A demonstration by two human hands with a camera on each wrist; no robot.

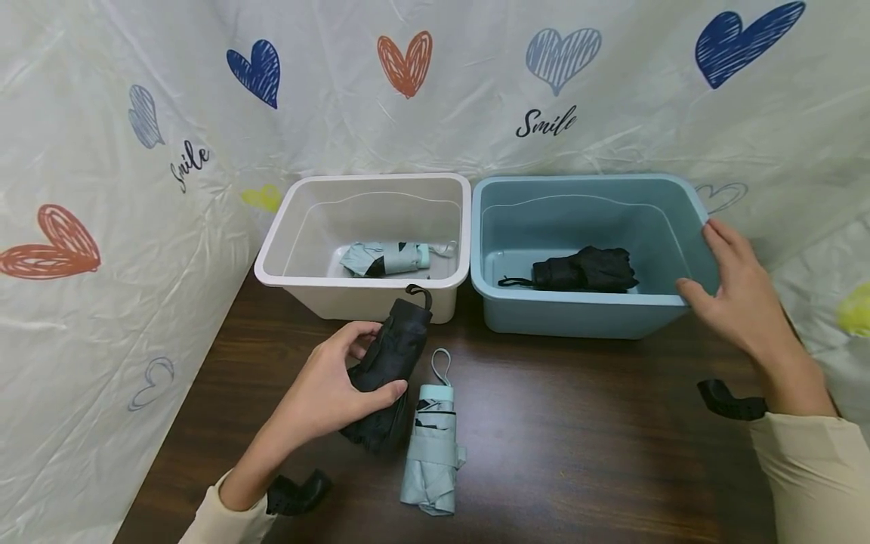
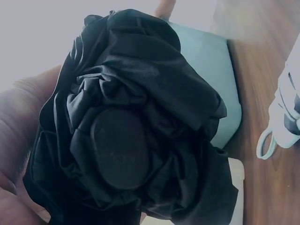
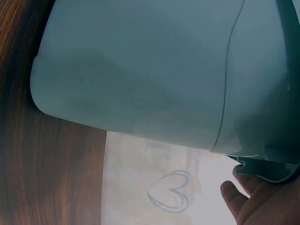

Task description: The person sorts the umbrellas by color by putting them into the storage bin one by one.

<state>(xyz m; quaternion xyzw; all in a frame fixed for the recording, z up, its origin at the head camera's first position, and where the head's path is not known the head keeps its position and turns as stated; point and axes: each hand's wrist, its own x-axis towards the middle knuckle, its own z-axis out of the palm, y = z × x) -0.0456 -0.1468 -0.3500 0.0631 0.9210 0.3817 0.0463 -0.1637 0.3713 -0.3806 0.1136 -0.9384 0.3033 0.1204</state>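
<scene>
My left hand [image 1: 350, 378] grips a folded black umbrella [image 1: 393, 355], its wrist loop pointing toward the bins. Its dark oval end faces the left wrist camera, surrounded by bunched black cloth [image 2: 187, 89]. Just right of it, a folded light-blue umbrella [image 1: 433, 453] lies on the table with its loop pointing away from me. My right hand [image 1: 741, 291] holds the right end of a blue bin [image 1: 564, 313] by the rim. Inside that bin lies another black umbrella [image 1: 584, 270]. A second light-blue umbrella [image 1: 394, 259] rests in the white bin [image 1: 360, 298].
Both bins stand side by side at the back of the dark wooden table [image 1: 578, 423]. Behind them and along the left hangs a white cloth [image 1: 326, 113] printed with hearts and "Smile". Black straps [image 1: 730, 400] are at both wrists.
</scene>
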